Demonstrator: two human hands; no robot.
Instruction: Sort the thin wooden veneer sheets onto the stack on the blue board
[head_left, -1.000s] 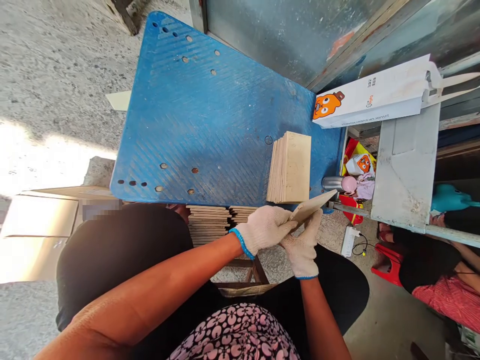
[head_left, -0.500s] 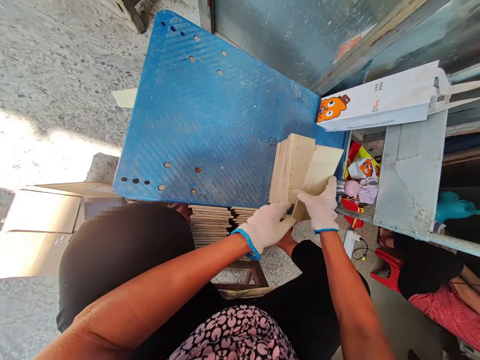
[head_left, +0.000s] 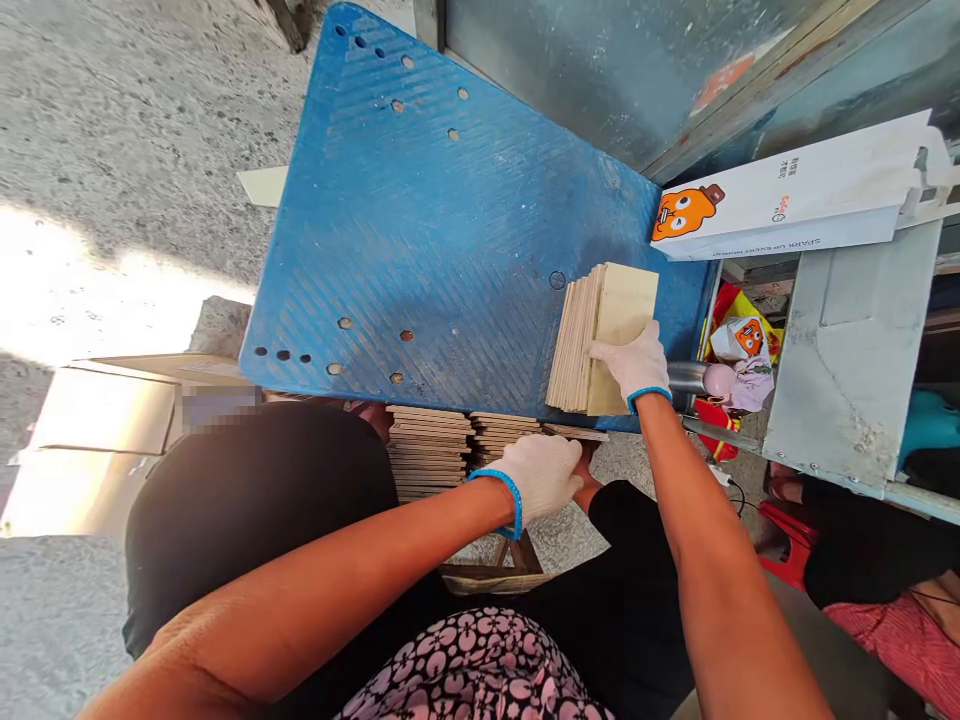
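My right hand (head_left: 636,362), in a white knit glove with a blue cuff, grips a thin wooden board (head_left: 628,292). Its thumb lies across the face and the fingers are at the right edge. This board is against the right end of a row of similar boards (head_left: 576,340), stood on edge on a blue plastic surface (head_left: 450,240). Lower and to the left, my gloved left hand (head_left: 538,478) is curled above more stacked boards (head_left: 429,450); whatever its fingertips hold, if anything, is hidden. One board (head_left: 581,433) sticks out to the right just beyond it.
A white paper bag (head_left: 787,195) lies at the blue surface's right end, by a metal ledge (head_left: 847,350). A metal flask (head_left: 686,377) and wrapped items are beside it. Cardboard boxes (head_left: 97,420) stand at left. Another person's red sleeve (head_left: 889,635) shows at lower right.
My right hand has brought the tilted board up against the row's end, where it stands square. My left hand has let go of it and moved down, towards the lower stacks.
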